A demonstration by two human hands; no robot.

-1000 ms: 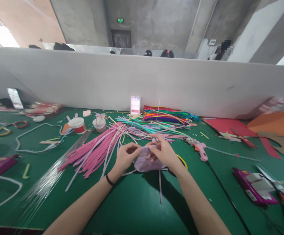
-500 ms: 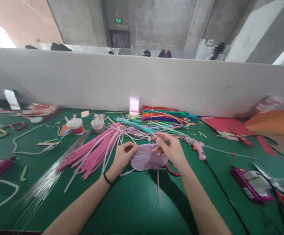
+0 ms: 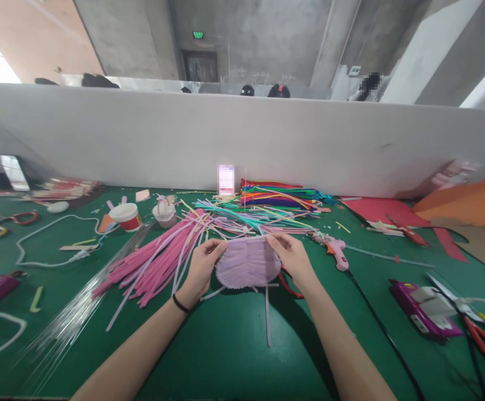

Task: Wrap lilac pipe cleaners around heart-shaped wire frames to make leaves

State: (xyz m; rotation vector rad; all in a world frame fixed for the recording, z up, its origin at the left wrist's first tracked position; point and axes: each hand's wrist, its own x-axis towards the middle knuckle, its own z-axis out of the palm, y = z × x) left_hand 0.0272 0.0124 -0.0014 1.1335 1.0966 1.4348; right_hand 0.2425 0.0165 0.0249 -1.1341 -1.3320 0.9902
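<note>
A lilac woven piece made of fuzzy craft stems is held up flat above the green table. My left hand pinches its left edge, a black band on the wrist. My right hand pinches its upper right edge. Loose lilac stem ends trail from the piece down onto the table. A spread of pink craft stems lies just left of my left hand.
Mixed coloured stems are piled behind the piece. A pink glue gun lies to the right with a black cord. Purple boxes, red pliers, paper cups, thin wires and red and orange sheets surround the spot. A white partition bounds the far edge.
The lilac piece has been unfolded from a bunched shape into a flat, wide panel. Both hands moved apart to its side edges and slightly away from me.
</note>
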